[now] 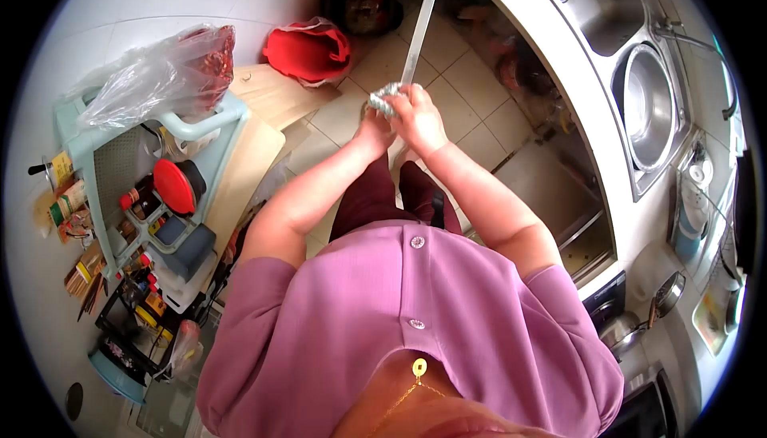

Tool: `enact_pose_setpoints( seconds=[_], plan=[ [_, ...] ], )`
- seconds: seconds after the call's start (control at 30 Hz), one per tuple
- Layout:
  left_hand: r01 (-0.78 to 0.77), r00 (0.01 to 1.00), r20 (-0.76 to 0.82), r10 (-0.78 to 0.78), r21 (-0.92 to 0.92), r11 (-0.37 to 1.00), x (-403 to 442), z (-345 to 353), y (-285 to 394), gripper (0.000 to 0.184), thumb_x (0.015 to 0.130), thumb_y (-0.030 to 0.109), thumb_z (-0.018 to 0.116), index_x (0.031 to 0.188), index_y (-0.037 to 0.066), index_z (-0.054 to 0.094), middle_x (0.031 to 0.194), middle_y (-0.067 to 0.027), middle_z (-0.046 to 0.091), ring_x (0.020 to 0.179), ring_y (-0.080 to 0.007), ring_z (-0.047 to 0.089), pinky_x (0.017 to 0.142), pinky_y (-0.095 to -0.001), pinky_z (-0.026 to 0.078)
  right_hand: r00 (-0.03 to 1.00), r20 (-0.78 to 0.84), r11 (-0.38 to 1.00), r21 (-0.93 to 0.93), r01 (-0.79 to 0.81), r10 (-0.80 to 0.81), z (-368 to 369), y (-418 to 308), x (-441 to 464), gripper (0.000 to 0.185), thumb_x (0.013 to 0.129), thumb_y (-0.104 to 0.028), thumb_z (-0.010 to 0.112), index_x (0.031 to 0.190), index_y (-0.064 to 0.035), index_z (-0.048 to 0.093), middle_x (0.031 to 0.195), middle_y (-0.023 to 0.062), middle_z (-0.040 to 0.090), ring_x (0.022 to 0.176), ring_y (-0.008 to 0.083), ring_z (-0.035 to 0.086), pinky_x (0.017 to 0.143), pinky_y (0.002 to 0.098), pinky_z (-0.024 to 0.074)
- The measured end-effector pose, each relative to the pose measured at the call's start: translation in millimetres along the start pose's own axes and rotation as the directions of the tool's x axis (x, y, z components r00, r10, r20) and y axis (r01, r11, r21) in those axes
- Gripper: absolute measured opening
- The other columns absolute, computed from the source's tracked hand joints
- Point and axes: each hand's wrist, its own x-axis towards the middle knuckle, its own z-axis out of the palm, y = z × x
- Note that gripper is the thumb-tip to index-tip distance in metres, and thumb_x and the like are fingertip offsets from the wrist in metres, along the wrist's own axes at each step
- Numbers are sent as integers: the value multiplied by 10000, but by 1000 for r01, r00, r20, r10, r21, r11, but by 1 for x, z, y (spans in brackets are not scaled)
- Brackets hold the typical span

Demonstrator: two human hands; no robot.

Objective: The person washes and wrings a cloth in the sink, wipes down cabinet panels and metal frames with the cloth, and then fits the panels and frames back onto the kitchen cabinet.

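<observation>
pale cloth (386, 100) in the clasp of left hand (373, 129) and right hand (420, 121), yellow packet (61, 168) with illegible print

The bunched cloth (386, 99) looks soft, matt and creased, while the long strip (423, 22) has a smooth, metallic-looking finish with a dull sheen. The sink (611, 26) is satin metal, and the basin (645, 106) shines more brightly, with a polished rim. The white surface (551, 53) is smooth and faintly glossy. Floor tiles (467, 102) look hard and smooth. The red container (289, 56) appears to be smooth plastic; the clear bag (132, 90) is thin, crinkled, glossy plastic film. The pale green rack (233, 115) is smooth moulded plastic, and the board (280, 96) has a matt, wood-like face. The shirt (471, 302) is matt woven cloth, its buttons (417, 242) glittering; the pendant (419, 368) is shiny, gold-coloured metal.
</observation>
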Motion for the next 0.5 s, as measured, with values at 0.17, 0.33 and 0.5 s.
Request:
enact_pose_setpoints(
  seconds=[0.17, 0.33, 0.5],
  plan=[
    [102, 994, 43, -104, 58, 993, -35, 6, 2, 350, 877, 203, 441, 1199, 131, 558, 1224, -114, 534, 1169, -291, 471, 960, -527, 349, 996, 65, 998, -22, 58, -56, -13, 3, -26, 324, 660, -61, 695, 971, -137, 653, 1023, 100, 561, 943, 305, 568, 778, 384, 516],
    [280, 875, -263, -406, -411, 868, -7, -93, -22, 286, 887, 250, 537, 1117, 80, 551, 1056, -137, 581, 925, -328, 590, 806, -456, 458, 985, 156, 996, -37, 77, -70, -6, 1, -45, 289, 679, -94, 675, 965, -134, 656, 1050, 81, 555, 956, 290, 554, 825, 370, 499],
    [201, 914, -192, -358, -552, 809, 98, -183, -5, 906, 748, 517, 674, 1404, 46, 262, 1219, -222, 541, 1074, -346, 567, 888, -394, 471, 986, 166, 1000, 4, 5, -6, -6, -11, -48, 260, 717, -105, 672, 976, -116, 656, 1046, 95, 559, 978, 299, 551, 825, 370, 493]
  ],
)
